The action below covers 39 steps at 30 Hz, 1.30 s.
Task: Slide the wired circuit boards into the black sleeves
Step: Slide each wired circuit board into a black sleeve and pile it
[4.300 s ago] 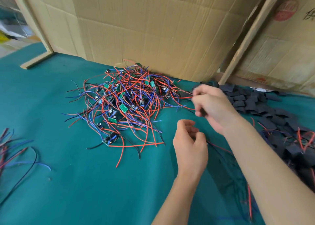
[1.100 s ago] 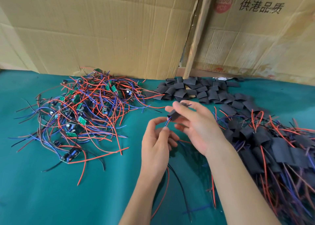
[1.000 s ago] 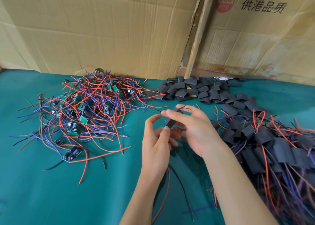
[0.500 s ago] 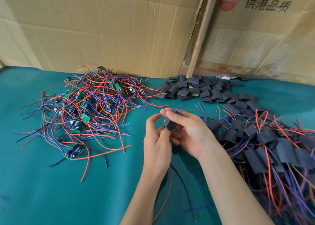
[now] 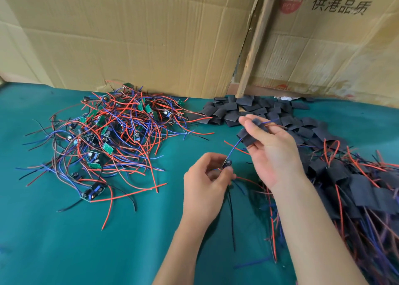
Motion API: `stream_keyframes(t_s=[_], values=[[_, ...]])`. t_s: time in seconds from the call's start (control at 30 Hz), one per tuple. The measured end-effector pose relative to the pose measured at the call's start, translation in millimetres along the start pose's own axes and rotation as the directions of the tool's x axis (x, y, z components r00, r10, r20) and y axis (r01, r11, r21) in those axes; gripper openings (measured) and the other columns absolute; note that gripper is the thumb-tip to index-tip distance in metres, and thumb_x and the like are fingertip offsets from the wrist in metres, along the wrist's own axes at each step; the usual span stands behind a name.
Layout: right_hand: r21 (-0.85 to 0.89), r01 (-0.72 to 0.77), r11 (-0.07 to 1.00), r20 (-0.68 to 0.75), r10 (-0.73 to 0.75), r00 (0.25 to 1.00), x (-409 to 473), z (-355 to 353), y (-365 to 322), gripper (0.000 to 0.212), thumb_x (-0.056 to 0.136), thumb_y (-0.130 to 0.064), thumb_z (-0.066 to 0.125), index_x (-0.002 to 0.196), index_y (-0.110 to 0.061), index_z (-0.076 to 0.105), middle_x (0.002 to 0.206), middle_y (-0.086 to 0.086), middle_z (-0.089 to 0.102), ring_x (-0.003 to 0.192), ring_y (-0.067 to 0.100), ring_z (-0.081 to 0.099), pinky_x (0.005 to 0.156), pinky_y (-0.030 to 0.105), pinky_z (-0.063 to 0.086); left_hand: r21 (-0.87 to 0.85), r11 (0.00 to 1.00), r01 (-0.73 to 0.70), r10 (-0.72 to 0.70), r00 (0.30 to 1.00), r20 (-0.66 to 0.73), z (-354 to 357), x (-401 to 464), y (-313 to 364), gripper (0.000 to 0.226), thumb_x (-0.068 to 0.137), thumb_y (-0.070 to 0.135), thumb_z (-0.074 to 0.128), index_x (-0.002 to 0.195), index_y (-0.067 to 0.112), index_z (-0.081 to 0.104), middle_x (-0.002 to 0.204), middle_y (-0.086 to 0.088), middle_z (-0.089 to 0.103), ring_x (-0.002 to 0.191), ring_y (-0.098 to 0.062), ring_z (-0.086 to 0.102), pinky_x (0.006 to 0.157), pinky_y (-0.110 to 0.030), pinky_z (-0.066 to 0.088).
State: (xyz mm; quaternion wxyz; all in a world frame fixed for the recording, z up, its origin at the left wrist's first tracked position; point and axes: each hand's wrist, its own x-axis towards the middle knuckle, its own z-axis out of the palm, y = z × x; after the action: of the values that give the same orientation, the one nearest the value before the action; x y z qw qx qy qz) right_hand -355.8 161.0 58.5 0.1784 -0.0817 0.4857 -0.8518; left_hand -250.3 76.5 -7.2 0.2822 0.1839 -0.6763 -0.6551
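My left hand (image 5: 207,183) pinches a small wired circuit board (image 5: 227,162) above the green table. Blue and red leads run up from the board through a black sleeve (image 5: 248,135), which my right hand (image 5: 269,146) holds between thumb and fingers. The leads poke out of the sleeve's far end; the board sits below the sleeve, outside it. Black and red wires hang down from my left hand.
A tangled pile of wired boards (image 5: 112,137) lies at the left. Empty black sleeves (image 5: 244,109) are heaped at the back centre. Sleeved boards with wires (image 5: 356,181) cover the right side. Cardboard walls (image 5: 151,36) close the back.
My hands have drawn apart: the right hand lifted the sleeve up and right along the leads, and the left hand moved down with the board.
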Motion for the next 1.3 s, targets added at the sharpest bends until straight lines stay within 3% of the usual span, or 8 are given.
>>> stream_keyframes(t_s=[0.13,0.3,0.5,0.67,0.83,0.97,1.1,1.3], values=[[-0.251,0.010,0.968,0.002,-0.010,1.000,-3.1,2.1,9.3,0.015,0.086,-0.001,0.074,0.100,-0.006,0.072,0.096,0.007,0.073,0.089,0.015,0.067,0.083,0.033,0.052,-0.140,0.990,0.021,-0.025,0.999,-0.028,-2.5,1.1,1.0,0.018,0.092,-0.003,0.067,0.100,0.012,0.072,0.091,0.003,0.077,0.084,-0.018,0.077,0.076,-0.023,0.059],[-0.473,0.074,0.878,0.083,-0.039,0.996,-5.5,7.7,22.5,0.012,0.084,-0.006,0.081,0.093,-0.010,0.073,0.080,-0.005,0.074,0.075,0.009,0.067,0.075,0.020,0.055,-0.179,0.984,0.019,-0.034,0.996,-0.078,-1.1,1.2,0.0,0.016,0.097,-0.003,0.058,0.100,0.009,0.068,0.088,0.004,0.076,0.082,-0.021,0.077,0.075,-0.023,0.059],[-0.622,0.106,0.776,0.106,-0.050,0.993,-3.1,2.7,19.5,0.012,0.083,-0.015,0.083,0.092,-0.017,0.075,0.085,-0.005,0.078,0.079,0.010,0.070,0.082,0.029,0.060,-0.209,0.976,0.053,-0.072,0.994,-0.084,-1.4,0.7,1.5,0.009,0.094,-0.001,0.065,0.092,0.007,0.068,0.084,-0.005,0.077,0.079,-0.022,0.077,0.069,-0.027,0.060],[-0.632,0.052,0.773,0.149,0.055,0.987,-3.6,0.8,14.6,0.014,0.086,-0.012,0.080,0.098,-0.013,0.075,0.084,-0.004,0.077,0.075,0.008,0.070,0.067,0.020,0.057,-0.269,0.961,0.065,-0.100,0.988,-0.118,-3.0,1.1,3.3,0.012,0.091,-0.001,0.070,0.097,0.002,0.060,0.082,-0.013,0.076,0.074,-0.027,0.077,0.063,-0.026,0.058],[-0.524,-0.137,0.840,0.142,0.245,0.959,-9.6,0.8,11.3,0.020,0.094,-0.012,0.071,0.102,0.007,0.067,0.097,0.029,0.072,0.073,0.024,0.069,0.062,0.031,0.060,-0.151,0.988,0.026,-0.050,0.986,-0.160,-0.1,0.7,1.4,0.008,0.093,0.009,0.070,0.092,0.007,0.062,0.078,-0.011,0.074,0.064,-0.024,0.074,0.060,-0.031,0.059],[-0.536,-0.191,0.823,0.192,0.339,0.921,-10.9,-1.7,8.0,0.027,0.095,-0.017,0.071,0.108,0.006,0.067,0.087,0.012,0.069,0.075,0.022,0.070,0.070,0.032,0.061,0.047,0.999,-0.006,0.014,0.987,-0.163,1.8,-0.2,0.9,0.010,0.094,0.021,0.071,0.087,0.020,0.063,0.072,0.002,0.071,0.057,-0.015,0.067,0.058,-0.022,0.054],[-0.606,-0.137,0.784,0.253,0.354,0.900,-12.5,1.2,8.4,0.018,0.095,-0.015,0.071,0.105,0.000,0.071,0.085,0.001,0.069,0.080,0.014,0.070,0.074,0.024,0.059,0.116,0.993,0.012,0.014,0.976,-0.218,2.7,0.7,0.7,0.016,0.090,0.015,0.070,0.078,0.020,0.059,0.070,0.010,0.068,0.053,-0.007,0.058,0.054,-0.017,0.046],[-0.624,-0.088,0.776,0.107,0.197,0.975,-13.3,2.7,-11.2,0.014,0.093,-0.001,0.067,0.107,-0.003,0.070,0.094,0.016,0.077,0.077,0.015,0.073,0.062,0.024,0.057,-0.126,0.992,0.014,-0.007,0.999,0.052,-1.6,-0.4,8.3,0.009,0.094,0.012,0.067,0.101,0.017,0.064,0.087,-0.006,0.074,0.074,-0.017,0.068,0.072,-0.030,0.055]])
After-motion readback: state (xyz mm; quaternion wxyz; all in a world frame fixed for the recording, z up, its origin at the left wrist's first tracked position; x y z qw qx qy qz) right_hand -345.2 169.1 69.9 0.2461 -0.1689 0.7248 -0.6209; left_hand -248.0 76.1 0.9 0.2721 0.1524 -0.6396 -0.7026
